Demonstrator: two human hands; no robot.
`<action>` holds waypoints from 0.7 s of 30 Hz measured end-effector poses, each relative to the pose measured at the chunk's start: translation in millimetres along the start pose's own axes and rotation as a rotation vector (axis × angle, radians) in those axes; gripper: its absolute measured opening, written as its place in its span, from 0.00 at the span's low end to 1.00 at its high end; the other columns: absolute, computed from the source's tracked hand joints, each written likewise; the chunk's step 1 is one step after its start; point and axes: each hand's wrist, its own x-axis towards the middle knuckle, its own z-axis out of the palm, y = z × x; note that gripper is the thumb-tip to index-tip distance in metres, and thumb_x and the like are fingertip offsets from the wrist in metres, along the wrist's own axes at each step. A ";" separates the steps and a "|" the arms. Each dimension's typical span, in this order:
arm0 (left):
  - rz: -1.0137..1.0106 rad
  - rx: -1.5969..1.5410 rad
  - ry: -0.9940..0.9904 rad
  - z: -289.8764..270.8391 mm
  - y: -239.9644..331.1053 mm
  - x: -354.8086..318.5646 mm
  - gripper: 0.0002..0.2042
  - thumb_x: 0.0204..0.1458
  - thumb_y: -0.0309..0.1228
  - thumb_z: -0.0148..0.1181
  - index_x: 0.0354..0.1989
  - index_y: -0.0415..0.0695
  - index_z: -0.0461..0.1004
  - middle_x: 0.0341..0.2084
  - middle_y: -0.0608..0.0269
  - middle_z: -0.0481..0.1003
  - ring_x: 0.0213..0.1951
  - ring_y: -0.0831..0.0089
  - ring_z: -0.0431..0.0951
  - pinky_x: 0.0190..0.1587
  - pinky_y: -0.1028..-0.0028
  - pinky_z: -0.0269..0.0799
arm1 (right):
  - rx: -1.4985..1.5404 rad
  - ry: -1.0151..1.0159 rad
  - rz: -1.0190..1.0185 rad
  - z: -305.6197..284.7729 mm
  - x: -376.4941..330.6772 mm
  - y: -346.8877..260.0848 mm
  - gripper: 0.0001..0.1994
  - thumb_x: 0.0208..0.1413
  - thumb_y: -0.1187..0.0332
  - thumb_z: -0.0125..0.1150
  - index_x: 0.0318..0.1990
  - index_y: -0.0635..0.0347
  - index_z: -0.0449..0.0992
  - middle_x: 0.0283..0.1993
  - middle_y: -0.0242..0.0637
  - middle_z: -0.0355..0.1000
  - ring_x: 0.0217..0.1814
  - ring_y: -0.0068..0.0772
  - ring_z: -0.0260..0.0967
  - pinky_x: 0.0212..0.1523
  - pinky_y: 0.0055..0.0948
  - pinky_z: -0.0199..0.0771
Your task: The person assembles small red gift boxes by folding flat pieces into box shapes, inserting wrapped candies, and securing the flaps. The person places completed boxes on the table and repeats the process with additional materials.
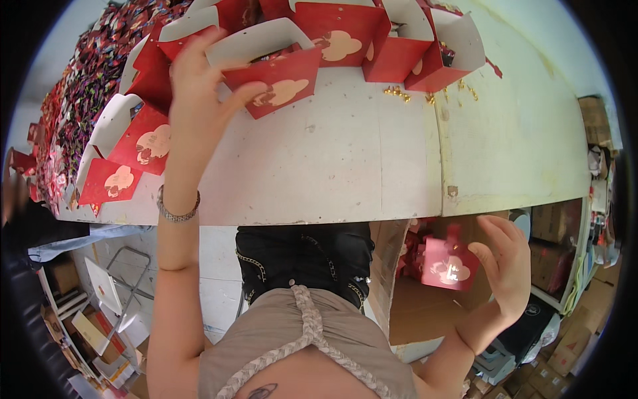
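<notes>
At the top of the frame our left hand (199, 80) reaches across the white tabletop (345, 159) and closes thumb and fingers on the rim of an open red box (269, 73), one of a row (372, 33) of like boxes with white inner flaps and a pale emblem on the front. At the lower right our right hand (508, 266) hangs below the tabletop's edge, fingers spread and loosely curved, right beside a small red bag (448, 266) over a brown carton (425, 306); we cannot tell whether the palm touches the bag or has let it go. A heap of wrapped sweets (86, 86) fills the upper left, and a few gold pieces (399, 92) lie near the row. To do this well, we judge, we should grip the box by its stiff front wall rather than the loose flap, keep it upright, and draw it clear without nudging its neighbours.
</notes>
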 end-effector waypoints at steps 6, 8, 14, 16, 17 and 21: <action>-0.291 -0.078 0.026 -5.2 70.7 -47.1 0.20 0.29 0.33 0.74 0.34 0.45 0.75 0.57 0.57 0.57 0.42 0.61 0.67 0.44 0.68 0.67 | 0.440 0.028 -0.089 70.5 38.0 -49.5 0.34 0.36 0.63 0.74 0.54 0.66 0.68 0.54 0.47 0.69 0.53 0.46 0.67 0.51 0.42 0.65; -0.285 -0.112 -0.089 -12.1 101.8 -60.8 0.50 0.18 0.52 0.78 0.56 0.48 0.63 0.58 0.54 0.54 0.47 0.66 0.65 0.47 0.69 0.65 | 0.589 0.057 -0.300 101.9 56.9 -85.4 0.50 0.32 0.59 0.77 0.63 0.69 0.53 0.61 0.55 0.60 0.58 0.52 0.62 0.56 0.42 0.63; -0.384 -0.746 -0.215 6.7 80.0 -64.9 0.63 0.16 0.56 0.77 0.65 0.44 0.46 0.61 0.53 0.50 0.50 0.67 0.64 0.48 0.67 0.65 | 1.177 0.383 -0.199 164.5 66.2 -100.0 0.57 0.35 0.66 0.78 0.66 0.63 0.37 0.64 0.49 0.51 0.65 0.43 0.55 0.61 0.42 0.60; -0.264 -0.763 -0.226 29.5 55.2 -59.9 0.60 0.23 0.53 0.77 0.64 0.43 0.45 0.61 0.53 0.50 0.54 0.66 0.62 0.56 0.64 0.60 | 1.298 0.438 -0.207 171.7 65.2 -98.7 0.49 0.36 0.69 0.77 0.62 0.59 0.45 0.64 0.49 0.52 0.66 0.42 0.55 0.60 0.42 0.61; -0.217 -0.845 -0.260 38.6 49.5 -57.4 0.58 0.25 0.53 0.76 0.63 0.43 0.44 0.60 0.53 0.52 0.56 0.66 0.61 0.59 0.63 0.57 | 1.315 0.455 -0.276 177.6 68.9 -92.7 0.45 0.37 0.71 0.76 0.59 0.57 0.48 0.64 0.52 0.51 0.66 0.45 0.54 0.60 0.42 0.62; -0.196 -1.341 -0.192 64.7 61.2 -77.5 0.48 0.34 0.52 0.73 0.57 0.45 0.46 0.59 0.53 0.55 0.57 0.67 0.60 0.60 0.64 0.54 | 1.474 0.542 -0.407 182.3 81.6 -84.4 0.34 0.38 0.63 0.76 0.47 0.53 0.55 0.66 0.54 0.48 0.66 0.48 0.55 0.61 0.44 0.60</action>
